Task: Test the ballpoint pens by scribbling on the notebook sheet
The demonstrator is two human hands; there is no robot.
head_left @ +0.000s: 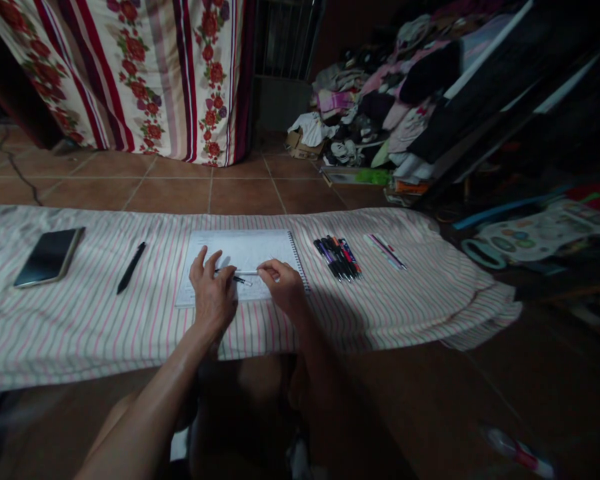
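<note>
A spiral notebook (pixel 245 250) lies open on a striped cloth (pixel 105 320) spread over the tiled floor. Both hands rest on its near half. My left hand (pixel 211 293) has its fingers bent around the dark end of a pen (pixel 245 273). My right hand (pixel 283 283) pinches the pen's pale other end. The pen lies crosswise between the two hands, just above the page.
A phone (pixel 49 256) and a black pen (pixel 131 267) lie left of the notebook. A bunch of pens (pixel 337 258) and two more pens (pixel 386 251) lie to its right. A floral curtain (pixel 145 73) hangs behind; piled clothes (pixel 380 100) fill the back right.
</note>
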